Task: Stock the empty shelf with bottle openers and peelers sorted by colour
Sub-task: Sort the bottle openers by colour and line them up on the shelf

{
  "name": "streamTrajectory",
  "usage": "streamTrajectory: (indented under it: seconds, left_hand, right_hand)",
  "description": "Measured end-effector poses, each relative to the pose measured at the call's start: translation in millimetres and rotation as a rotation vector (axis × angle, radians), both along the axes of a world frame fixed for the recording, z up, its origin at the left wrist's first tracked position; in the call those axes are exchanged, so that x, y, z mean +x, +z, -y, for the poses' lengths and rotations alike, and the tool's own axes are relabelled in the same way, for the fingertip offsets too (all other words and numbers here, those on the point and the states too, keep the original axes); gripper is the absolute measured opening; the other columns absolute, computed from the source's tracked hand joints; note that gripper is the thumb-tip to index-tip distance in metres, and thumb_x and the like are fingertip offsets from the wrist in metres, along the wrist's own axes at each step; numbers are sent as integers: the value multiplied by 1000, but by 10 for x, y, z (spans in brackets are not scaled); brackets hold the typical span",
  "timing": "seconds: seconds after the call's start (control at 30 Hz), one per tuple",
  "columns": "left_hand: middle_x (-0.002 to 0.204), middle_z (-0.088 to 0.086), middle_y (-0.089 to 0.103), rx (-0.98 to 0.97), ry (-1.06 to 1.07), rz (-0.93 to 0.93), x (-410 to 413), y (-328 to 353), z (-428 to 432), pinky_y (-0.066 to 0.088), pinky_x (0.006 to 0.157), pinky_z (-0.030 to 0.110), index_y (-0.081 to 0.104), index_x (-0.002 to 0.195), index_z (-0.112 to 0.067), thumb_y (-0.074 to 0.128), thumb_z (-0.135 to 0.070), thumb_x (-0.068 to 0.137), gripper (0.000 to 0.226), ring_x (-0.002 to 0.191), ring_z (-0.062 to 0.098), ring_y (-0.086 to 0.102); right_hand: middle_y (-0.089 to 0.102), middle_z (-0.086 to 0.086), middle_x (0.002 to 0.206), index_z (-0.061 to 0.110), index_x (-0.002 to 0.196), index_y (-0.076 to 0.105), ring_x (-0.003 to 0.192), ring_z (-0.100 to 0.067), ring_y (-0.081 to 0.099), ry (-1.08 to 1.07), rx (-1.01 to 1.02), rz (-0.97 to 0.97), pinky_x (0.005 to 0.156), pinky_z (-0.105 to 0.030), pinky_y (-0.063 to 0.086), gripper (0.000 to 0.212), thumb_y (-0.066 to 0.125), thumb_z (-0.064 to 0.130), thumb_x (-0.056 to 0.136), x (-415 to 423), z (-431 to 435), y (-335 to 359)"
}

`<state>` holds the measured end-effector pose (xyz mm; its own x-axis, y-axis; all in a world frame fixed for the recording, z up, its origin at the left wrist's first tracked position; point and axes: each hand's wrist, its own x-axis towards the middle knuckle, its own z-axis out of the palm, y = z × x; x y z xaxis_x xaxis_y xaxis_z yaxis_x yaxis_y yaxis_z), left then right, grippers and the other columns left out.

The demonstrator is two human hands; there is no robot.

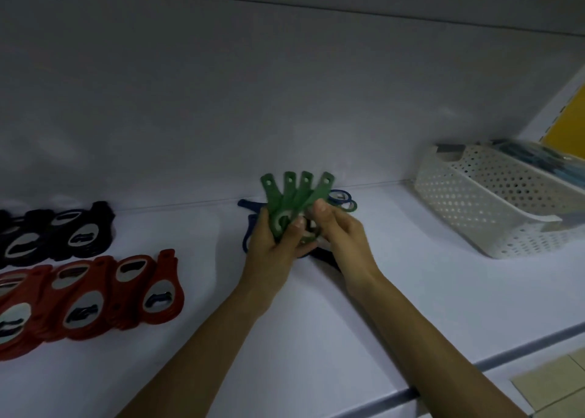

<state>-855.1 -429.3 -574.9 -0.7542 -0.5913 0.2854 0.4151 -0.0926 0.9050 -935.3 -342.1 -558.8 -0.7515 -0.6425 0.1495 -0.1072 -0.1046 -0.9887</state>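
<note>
A: Where are the green peelers [295, 192]?

B: Both hands hold them just above the shelf [411, 291], near the back panel [285, 85]. Four handles fan upward. The left hand [272, 238] grips the bunched heads with its thumb across the front, and the right hand [345, 237] pinches the fan's right edge.

A: How will they handle?

B: I'd judge them light, thin, stiff plastic. Flat pieces like these slide over each other, so the fan could slip apart. It's best to hold them at the heads, where they overlap, and not by the loose handle tips.

A: What's underneath?

B: Blue ones [246, 227] lie on the shelf below the hands. I can't tell whether the green touch them.

A: And the surroundings?

B: It's a smooth white shelf in dim light. Black openers [60, 230] sit in overlapping rows at the far left, with red openers [95, 294] in front of them. A white perforated basket [484, 202] stands to the right, well apart, with packets inside. Beyond it there's a yellow sign [566, 116], and floor tiles [554, 386] show past the shelf's front edge.
</note>
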Motion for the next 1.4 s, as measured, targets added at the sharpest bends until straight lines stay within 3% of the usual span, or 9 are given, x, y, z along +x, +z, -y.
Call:
streamTrajectory:
  seconds: [0.17, 0.3, 0.5, 0.63, 0.8, 0.97, 1.07, 1.23, 1.4]
  left_hand:
    - [94, -19, 57, -710, 135, 265, -18, -146, -128, 49, 72, 9, 39, 129, -32, 49, -13, 94, 41, 84, -6, 60]
    - [89, -17, 59, -771, 125, 291, -43, -144, -102, 53, 73, 18, 47, 126, -25, 49, -18, 94, 33, 84, 3, 62]
    - [100, -6, 69, 0, 176, 115, 35, 242, -344, 52, 77, 29, 62, 99, -36, 30, -64, 91, 43, 98, 15, 65]
    - [103, 7, 72, 663, 110, 67, 166, 664, -353, 52, 80, 34, 69, 102, -16, 38, -58, 93, 53, 98, 21, 66]
    - [105, 12, 69, 635, 225, 59, 684, 704, -297, 54, 81, 34, 64, 113, -9, 40, -35, 98, 39, 99, 23, 65]
    - [80, 1, 56, 636, 318, -61, 1117, 564, -296, 45, 76, 24, 58, 87, -16, 36, -42, 99, 36, 78, 11, 55]
    - [87, 4, 57, 719, 367, -142, 1349, 497, -274, 44, 86, 28, 59, 95, -14, 38, -41, 99, 35, 87, 15, 56]
    - [129, 11, 59, 862, 414, -267, 1708, 405, -167, 41, 104, 37, 52, 130, -12, 39, -28, 98, 38, 120, 24, 54]
    - [129, 14, 56, 835, 569, -155, 1936, 343, -115, 42, 100, 36, 49, 133, -7, 37, -19, 98, 39, 120, 30, 53]
  right_hand:
    - [71, -12, 90, 12, 95, 71, 94, -29, 68, 2, -104, 56, 83, -38, 57, 24, 75, 29, 79, 14, 0, 0]
    - [69, -23, 93, -4, 92, 68, 91, -35, 66, -85, -132, -99, 81, -42, 56, 15, 63, 9, 88, 46, 6, 37]
    - [74, -2, 74, 8, 79, 66, 71, -12, 70, -140, -293, 10, 64, -19, 54, 10, 62, 10, 89, 234, 70, 323]
    - [71, -3, 71, 16, 73, 65, 74, -19, 71, -139, -408, 34, 69, -31, 58, 13, 67, 13, 86, 600, 287, 470]
    - [68, 2, 72, 16, 80, 65, 71, -10, 68, -14, -356, 67, 66, -22, 55, 19, 76, 31, 78, 1011, 493, 480]
    - [63, 2, 70, 17, 74, 61, 70, -16, 65, 81, -161, -89, 71, -36, 57, 45, 73, 59, 68, 1523, 585, 296]
    - [59, 10, 63, 27, 63, 55, 66, -14, 61, 160, -94, -116, 75, -43, 56, 45, 68, 70, 60, 1728, 620, 289]
    - [68, 5, 75, 20, 83, 63, 74, -14, 66, 235, -160, -24, 77, -37, 57, 25, 73, 42, 79, 2051, 739, 310]
    - [70, -5, 71, 13, 78, 62, 74, -23, 67, 305, -212, 229, 82, -41, 56, 21, 52, 20, 95, 2331, 873, 326]
